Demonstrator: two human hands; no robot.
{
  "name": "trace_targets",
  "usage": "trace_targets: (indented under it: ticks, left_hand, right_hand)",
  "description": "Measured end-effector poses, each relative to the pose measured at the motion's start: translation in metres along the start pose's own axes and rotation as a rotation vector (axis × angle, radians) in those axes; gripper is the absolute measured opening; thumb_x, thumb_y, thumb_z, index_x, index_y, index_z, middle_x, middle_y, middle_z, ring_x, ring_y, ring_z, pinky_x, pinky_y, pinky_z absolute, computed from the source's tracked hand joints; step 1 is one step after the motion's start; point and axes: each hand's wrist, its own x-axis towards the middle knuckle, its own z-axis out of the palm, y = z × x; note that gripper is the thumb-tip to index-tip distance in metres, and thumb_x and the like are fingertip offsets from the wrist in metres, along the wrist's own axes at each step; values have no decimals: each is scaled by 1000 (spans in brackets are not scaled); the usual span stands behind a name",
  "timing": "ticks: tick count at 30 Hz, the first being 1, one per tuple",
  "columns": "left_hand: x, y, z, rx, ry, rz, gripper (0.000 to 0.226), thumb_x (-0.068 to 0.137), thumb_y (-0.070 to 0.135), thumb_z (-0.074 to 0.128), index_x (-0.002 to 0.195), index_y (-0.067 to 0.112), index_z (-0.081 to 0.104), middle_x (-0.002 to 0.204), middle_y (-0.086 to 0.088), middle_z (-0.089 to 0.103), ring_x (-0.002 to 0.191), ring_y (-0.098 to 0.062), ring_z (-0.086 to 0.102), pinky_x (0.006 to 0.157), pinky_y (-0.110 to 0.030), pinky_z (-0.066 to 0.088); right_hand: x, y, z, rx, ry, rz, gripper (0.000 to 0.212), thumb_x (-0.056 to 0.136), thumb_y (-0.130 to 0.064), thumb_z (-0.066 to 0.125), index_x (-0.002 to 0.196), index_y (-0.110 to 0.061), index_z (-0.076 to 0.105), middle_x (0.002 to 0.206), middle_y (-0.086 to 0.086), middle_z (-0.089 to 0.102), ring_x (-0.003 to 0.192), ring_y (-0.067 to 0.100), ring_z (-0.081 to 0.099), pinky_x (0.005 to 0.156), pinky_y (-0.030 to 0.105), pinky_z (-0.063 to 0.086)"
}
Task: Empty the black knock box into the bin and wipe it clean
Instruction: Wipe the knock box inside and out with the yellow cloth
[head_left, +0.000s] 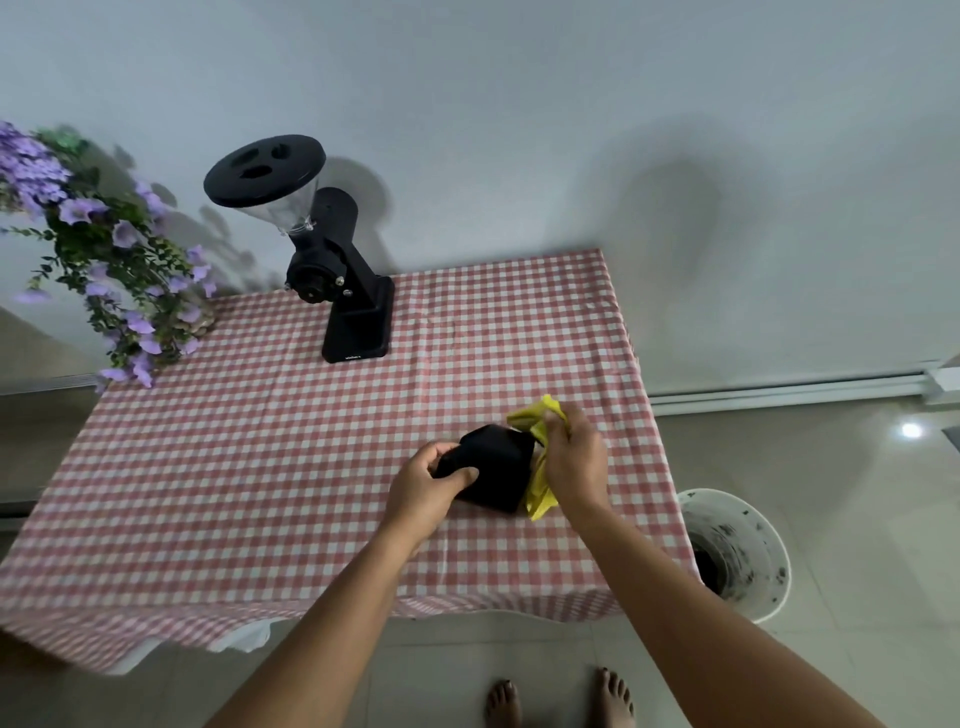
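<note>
The black knock box (493, 465) is tipped on its side above the checked table, its mouth turned to the right. My left hand (428, 480) grips its left end. My right hand (574, 460) presses a yellow cloth (537, 493) against the box's open right end; the cloth bunches above and hangs below my fingers. The inside of the box is hidden. The white bin (763, 525) stands on the floor to the right of the table, with dark grounds smeared on its inner wall.
A black coffee grinder (337, 275) with a clear hopper stands at the table's far side. Purple flowers (104, 254) trail over the far left corner. The red-and-white tablecloth (260, 467) covers the table. My bare feet (561, 701) are on the tiled floor.
</note>
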Motion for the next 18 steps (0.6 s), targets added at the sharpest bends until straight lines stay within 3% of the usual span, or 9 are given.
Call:
trace_targets:
  ticks: [3, 5, 6, 8, 10, 12, 14, 16, 18]
  left_hand:
    - [-2, -3, 3, -49, 22, 5, 31, 88, 30, 78, 116, 31, 66, 118, 5, 70, 110, -18, 67, 93, -37, 57]
    - [-4, 0, 7, -65, 45, 23, 26, 88, 28, 77, 112, 33, 66, 111, 10, 71, 106, -14, 68, 84, -27, 56]
    - [-5, 2, 9, -63, 59, 27, 25, 89, 27, 76, 112, 32, 68, 109, 10, 72, 104, -12, 68, 80, -24, 54]
    - [-5, 4, 12, -24, 75, 52, 28, 90, 25, 75, 118, 28, 69, 111, 9, 72, 104, -12, 68, 76, -19, 53]
    - [-4, 6, 13, 28, 65, 78, 32, 90, 23, 75, 121, 27, 69, 116, 7, 71, 106, -13, 66, 79, -18, 52]
    - [-4, 4, 12, 60, 48, 91, 33, 90, 23, 76, 122, 29, 67, 119, 5, 70, 109, -15, 65, 86, -22, 54]
    - [-4, 0, 12, 62, 39, 100, 34, 90, 22, 76, 123, 29, 67, 120, 4, 70, 111, -16, 66, 91, -27, 56]
    - [-5, -3, 11, 21, 29, 94, 36, 90, 18, 76, 125, 24, 67, 120, 2, 72, 113, -17, 68, 90, -25, 57]
    - [-5, -7, 10, 2, 25, 82, 42, 90, 15, 77, 130, 20, 66, 123, 0, 72, 114, -17, 68, 89, -21, 55]
  right_hand:
    - [-4, -15, -6, 103, -27, -95, 30, 99, -43, 47, 117, -26, 64, 78, -9, 65, 69, 7, 60, 57, 21, 45]
    - [-12, -13, 1, -108, -229, -191, 37, 96, -56, 45, 125, -39, 61, 114, -9, 67, 102, 8, 62, 86, 30, 52]
    - [-14, -6, 7, -268, -320, -232, 42, 94, -61, 42, 130, -45, 56, 139, -7, 55, 128, 12, 49, 104, 40, 43]
    - [-16, 9, 16, -469, -399, -299, 50, 95, -64, 34, 142, -47, 38, 160, -4, 26, 148, 18, 20, 115, 52, 27]
    - [-8, 15, 18, -444, -387, -225, 50, 99, -56, 28, 145, -38, 36, 157, 3, 30, 144, 24, 28, 112, 51, 33]
    - [1, 13, 17, -274, -299, 62, 51, 102, -49, 24, 130, -18, 52, 132, 12, 57, 117, 26, 55, 96, 46, 48]
    - [1, 6, 17, -216, -250, 205, 54, 102, -49, 22, 119, -12, 57, 114, 10, 64, 99, 24, 61, 85, 41, 52]
    - [-6, 6, 24, -342, -277, -6, 52, 103, -45, 22, 133, -15, 52, 136, 7, 57, 122, 23, 53, 102, 41, 45]
    - [-17, 7, 31, -446, -312, -253, 52, 104, -44, 23, 149, -22, 37, 155, -5, 36, 146, 18, 26, 120, 39, 22]
